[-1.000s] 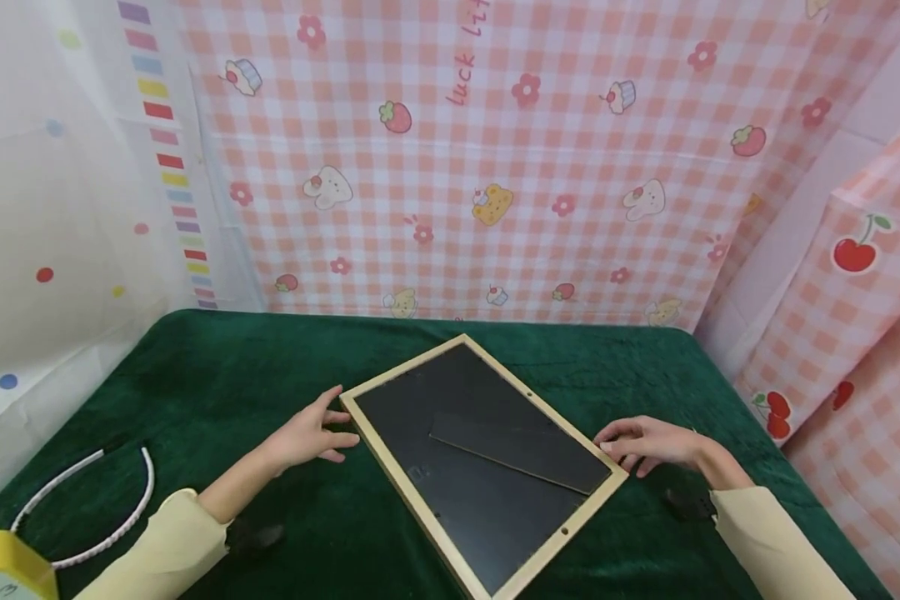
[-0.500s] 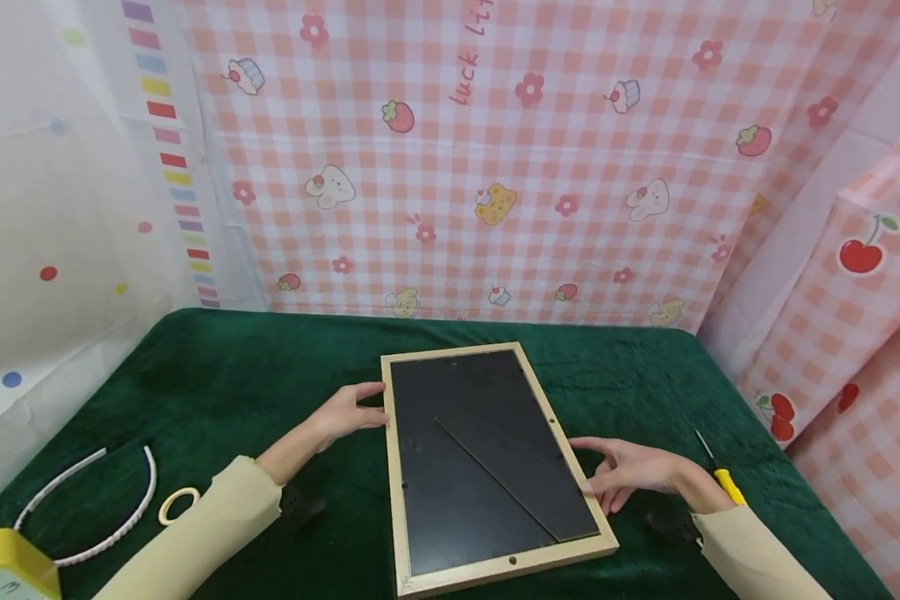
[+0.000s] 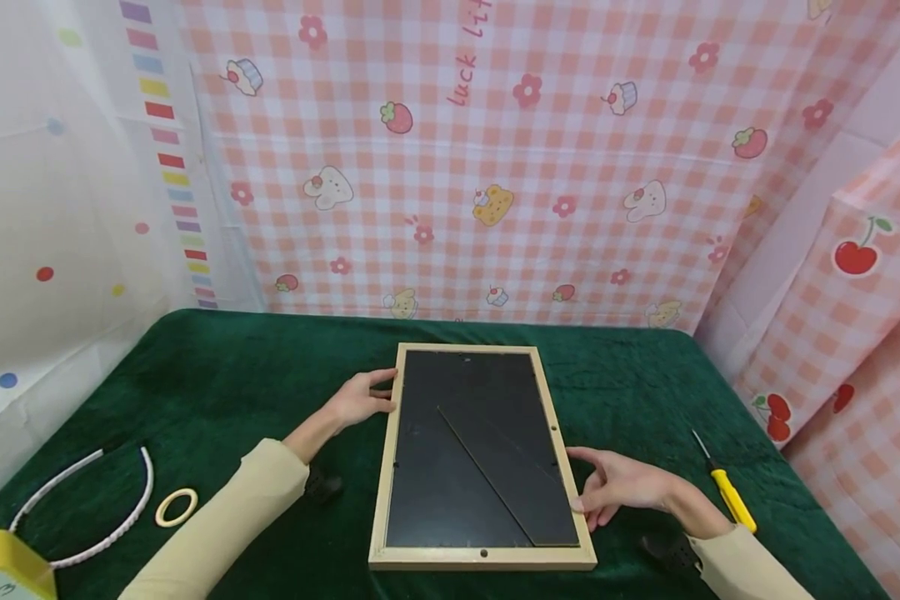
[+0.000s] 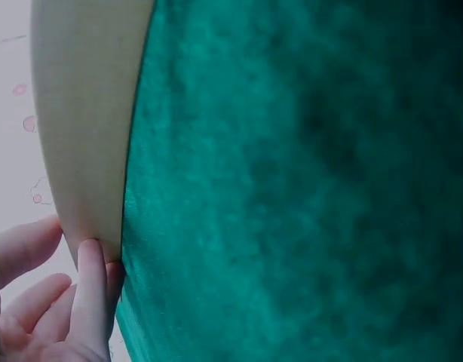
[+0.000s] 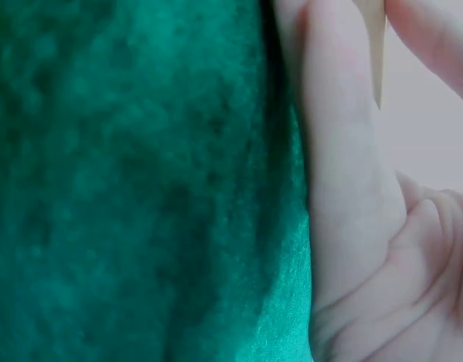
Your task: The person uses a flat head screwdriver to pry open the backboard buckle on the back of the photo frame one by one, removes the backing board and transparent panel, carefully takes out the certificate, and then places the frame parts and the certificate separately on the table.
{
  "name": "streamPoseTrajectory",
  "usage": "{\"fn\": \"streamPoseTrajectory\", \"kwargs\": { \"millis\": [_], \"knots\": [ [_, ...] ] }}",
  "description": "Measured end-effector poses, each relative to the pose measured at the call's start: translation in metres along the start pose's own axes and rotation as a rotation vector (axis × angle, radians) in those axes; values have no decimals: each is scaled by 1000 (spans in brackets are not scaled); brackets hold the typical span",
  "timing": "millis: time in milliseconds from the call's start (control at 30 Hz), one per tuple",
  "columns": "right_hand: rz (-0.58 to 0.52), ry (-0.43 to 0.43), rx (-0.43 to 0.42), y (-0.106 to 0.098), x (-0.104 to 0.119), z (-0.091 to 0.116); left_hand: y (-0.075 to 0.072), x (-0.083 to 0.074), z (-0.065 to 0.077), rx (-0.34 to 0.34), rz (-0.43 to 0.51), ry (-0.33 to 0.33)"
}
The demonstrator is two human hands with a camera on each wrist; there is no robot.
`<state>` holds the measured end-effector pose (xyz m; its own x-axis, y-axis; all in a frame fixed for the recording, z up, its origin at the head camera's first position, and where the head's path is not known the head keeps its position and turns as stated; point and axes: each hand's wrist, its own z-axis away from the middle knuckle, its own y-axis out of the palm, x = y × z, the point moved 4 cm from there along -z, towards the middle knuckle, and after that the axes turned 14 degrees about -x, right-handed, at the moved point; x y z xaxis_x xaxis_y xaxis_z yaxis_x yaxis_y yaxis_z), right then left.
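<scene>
A picture frame (image 3: 482,450) lies back side up on the green cloth, with a pale wooden border and a black backing board. A narrow black stand flap with a tan edge slants across the backing. My left hand (image 3: 358,402) touches the frame's left side near its far corner, fingers extended. In the left wrist view those fingertips (image 4: 90,253) rest against the wooden side edge (image 4: 92,113). My right hand (image 3: 618,486) touches the right side nearer to me, index finger and thumb spread along the edge. The right wrist view shows mostly its fingers (image 5: 341,136) and palm.
A yellow-handled screwdriver (image 3: 733,498) lies right of my right hand. Left of my left sleeve are a pale ring (image 3: 176,507), a white curved band (image 3: 112,537) like a headband, and a yellow clock (image 3: 11,554). A checked pink curtain hangs behind the table (image 3: 270,358).
The picture frame has turned from slanted to nearly square with the table's edge, both hands moving along with it. The screwdriver and the ring have come into sight from behind the arms.
</scene>
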<state>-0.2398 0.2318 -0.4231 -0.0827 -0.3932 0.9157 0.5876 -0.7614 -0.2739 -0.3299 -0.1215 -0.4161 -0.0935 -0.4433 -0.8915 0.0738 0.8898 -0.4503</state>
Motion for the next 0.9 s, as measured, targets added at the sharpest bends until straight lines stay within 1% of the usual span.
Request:
{"fn": "streamPoseTrajectory", "kwargs": {
  "millis": [233,367,500,567,633,700,800,900],
  "knots": [
    [10,-11,-5,1,1,0,0,-1,-4,9,-26,-2],
    [13,-14,-8,-1,1,-2,-1,-3,-6,7,-39,13],
    [9,-20,-24,-6,0,-1,-2,-3,-3,14,-36,24],
    [21,-47,-48,-11,-2,2,-1,-2,0,26,-19,35],
    [48,-82,-103,-20,-3,7,-1,0,4,41,-10,55],
    [97,-117,-186,-33,-5,15,-1,3,8,47,-20,78],
    [194,-137,-358,-55,-9,31,-2,5,13,59,-55,111],
    [296,-101,-537,-78,-15,51,-4,6,18,78,-71,132]
  ]
}}
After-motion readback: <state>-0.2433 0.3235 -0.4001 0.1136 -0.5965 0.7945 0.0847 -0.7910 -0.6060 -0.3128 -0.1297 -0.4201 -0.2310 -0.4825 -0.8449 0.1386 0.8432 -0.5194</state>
